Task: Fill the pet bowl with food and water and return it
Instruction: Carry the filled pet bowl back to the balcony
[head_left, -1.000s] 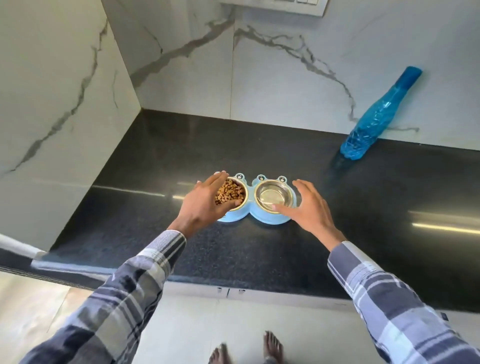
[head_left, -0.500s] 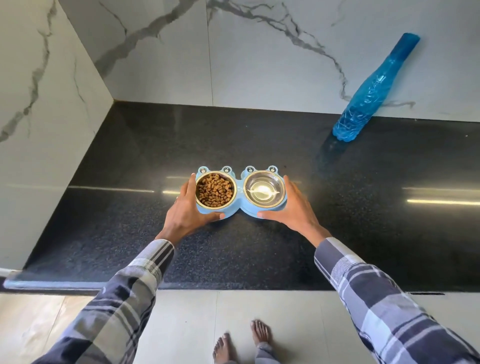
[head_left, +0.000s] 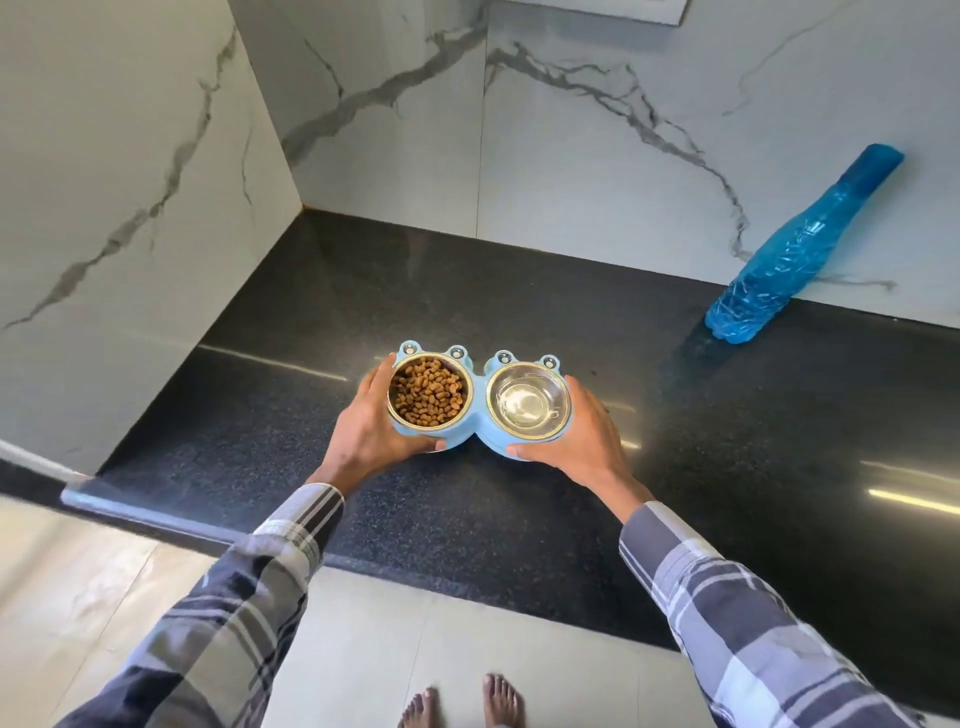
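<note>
A light blue double pet bowl (head_left: 479, 435) is held over the black counter (head_left: 311, 415) near its middle. Its left steel cup holds brown kibble (head_left: 427, 396). Its right steel cup (head_left: 528, 404) holds clear water. My left hand (head_left: 363, 439) grips the bowl's left end, thumb under the front edge. At the right end my right hand (head_left: 587, 439) grips it the same way. I cannot tell whether the bowl's base touches the counter.
A blue water bottle (head_left: 800, 254) stands at the back right against the marble wall (head_left: 571, 130). Another marble wall (head_left: 104, 182) closes the left side. The counter's front edge (head_left: 415, 566) runs below my arms, with tiled floor and bare feet (head_left: 462, 701) beneath.
Both hands went from hovering beside the bowl to gripping its two ends. The bowl now sits a little nearer to me and looks slightly raised.
</note>
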